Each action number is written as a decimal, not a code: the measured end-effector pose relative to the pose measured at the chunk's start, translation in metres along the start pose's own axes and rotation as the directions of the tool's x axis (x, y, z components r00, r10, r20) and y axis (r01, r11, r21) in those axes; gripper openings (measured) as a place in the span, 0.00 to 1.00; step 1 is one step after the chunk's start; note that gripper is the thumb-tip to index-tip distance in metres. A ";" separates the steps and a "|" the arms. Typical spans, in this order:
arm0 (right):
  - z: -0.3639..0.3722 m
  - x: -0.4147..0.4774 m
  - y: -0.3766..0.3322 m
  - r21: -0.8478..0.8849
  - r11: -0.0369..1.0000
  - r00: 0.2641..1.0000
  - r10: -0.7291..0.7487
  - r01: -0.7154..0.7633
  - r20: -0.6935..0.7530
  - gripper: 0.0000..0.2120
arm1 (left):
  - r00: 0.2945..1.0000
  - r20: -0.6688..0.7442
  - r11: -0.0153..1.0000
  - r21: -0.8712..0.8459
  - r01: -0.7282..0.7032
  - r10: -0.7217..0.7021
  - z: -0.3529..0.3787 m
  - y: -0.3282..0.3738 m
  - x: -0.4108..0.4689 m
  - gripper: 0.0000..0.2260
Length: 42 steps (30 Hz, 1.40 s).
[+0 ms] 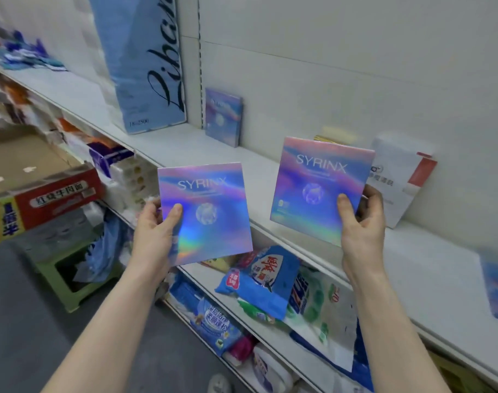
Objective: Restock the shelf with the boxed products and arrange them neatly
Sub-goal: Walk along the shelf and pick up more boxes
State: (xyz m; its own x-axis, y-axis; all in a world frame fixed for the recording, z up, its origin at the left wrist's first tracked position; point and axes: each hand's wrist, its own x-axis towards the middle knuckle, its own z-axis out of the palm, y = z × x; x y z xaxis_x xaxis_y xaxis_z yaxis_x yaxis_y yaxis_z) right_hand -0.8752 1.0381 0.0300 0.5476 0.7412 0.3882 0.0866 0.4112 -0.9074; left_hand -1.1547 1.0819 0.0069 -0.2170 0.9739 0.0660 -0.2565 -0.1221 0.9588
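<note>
Two SYRINX boxes held face-up before the white shelf [270, 163] — left box [205, 214] pinched at its lower-left corner by the left hand [154, 231], right box [321, 188] clamped at its lower-right corner by the right hand [361, 222]. Corner grips, likely for upright placement beside the standing box [223, 117] at far left.

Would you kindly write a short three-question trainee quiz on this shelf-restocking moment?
1. True or false: each hand holds one SYRINX box.
2. Where does the SYRINX box already on the shelf stand? A) right of the tall blue pack B) left of it
3. What lies behind the right hand's box?

Key: 1. True: left hand, left box; right hand. 2. A. 3. A white and red box, leaning.
</note>
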 end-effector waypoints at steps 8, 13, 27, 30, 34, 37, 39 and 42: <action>0.111 0.108 0.073 -0.144 0.989 0.999 0.023 -0.017 0.040 0.09 | 1.000 0.012 0.999 -0.026 -0.024 0.025 0.004 0.012 0.142 0.11; 0.159 0.159 0.122 -0.245 0.966 0.997 0.077 -0.080 -0.022 0.10 | 1.000 -0.002 0.999 -0.038 -0.010 0.010 -0.002 0.008 0.210 0.09; 0.200 0.211 0.146 -0.742 0.640 0.956 -0.042 -0.197 -0.290 0.29 | 0.957 0.272 0.992 -0.047 0.119 -0.102 0.015 -0.013 0.339 0.10; 0.208 0.204 0.143 -0.794 0.581 0.918 -0.191 -0.179 -0.346 0.33 | 0.937 0.333 0.991 -0.039 0.126 -0.106 0.014 -0.017 0.351 0.12; 0.238 0.194 0.122 -0.768 0.635 0.911 -0.362 0.086 -0.197 0.23 | 0.893 0.440 0.995 0.018 0.099 -0.097 0.013 -0.025 0.365 0.11; 0.280 0.195 0.101 -0.528 0.849 0.997 0.052 -0.012 0.060 0.19 | 0.851 0.512 0.993 0.064 0.100 -0.119 0.013 -0.026 0.374 0.10; 0.299 0.202 0.099 -0.484 0.867 0.934 0.262 -0.118 0.242 0.15 | 0.821 0.556 0.991 0.096 0.092 -0.130 0.012 -0.026 0.383 0.11; 0.310 0.214 0.106 -0.510 0.858 0.913 0.255 -0.062 0.319 0.08 | 0.792 0.596 0.986 0.160 0.045 -0.133 0.010 -0.028 0.400 0.12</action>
State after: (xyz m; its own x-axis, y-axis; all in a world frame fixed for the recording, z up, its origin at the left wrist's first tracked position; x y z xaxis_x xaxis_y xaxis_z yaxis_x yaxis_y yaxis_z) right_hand -1.0073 1.4050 0.0665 0.2561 0.9509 0.1740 0.4650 0.0366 -0.8846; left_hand -1.2251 1.4766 0.0087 0.4231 0.9017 0.0896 -0.1121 -0.0460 0.9926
